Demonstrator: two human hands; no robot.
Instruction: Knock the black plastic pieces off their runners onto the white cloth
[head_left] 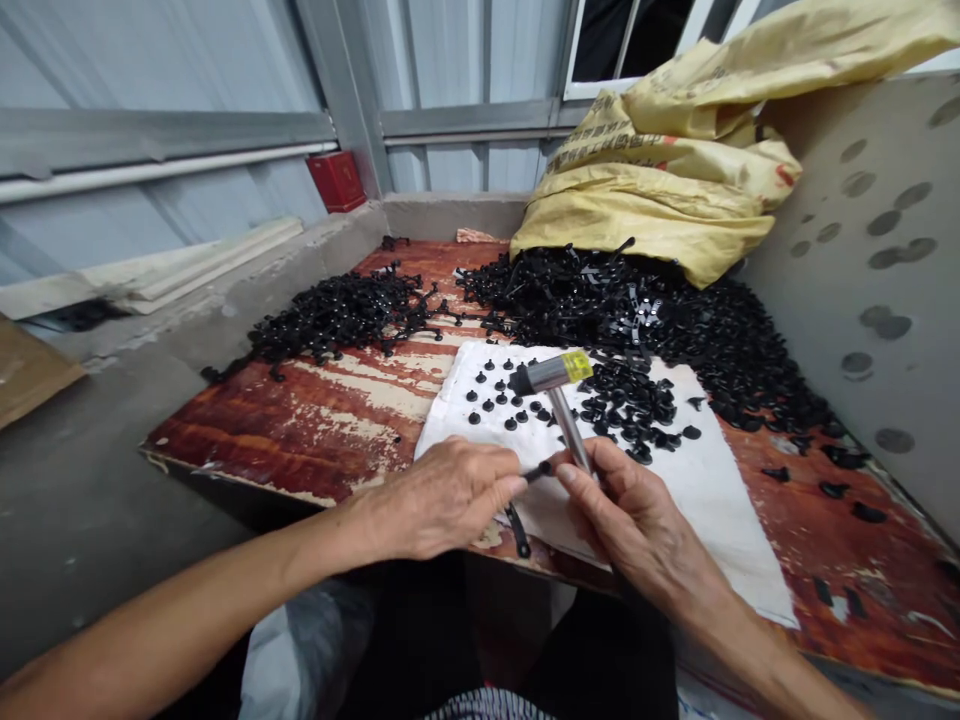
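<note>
Near the table edge [247,477], hands [446,495] with hammer [551,374]

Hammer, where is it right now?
In the head view, the hammer is just right of centre, held in the right hand, its head above the white cloth.

Head cam (fairly close) looks fwd/down over tabletop [262,435].

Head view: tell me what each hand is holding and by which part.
The right hand holds the hammer by its metal handle; the left hand holds a thin black piece, its gripped part hidden.
</note>
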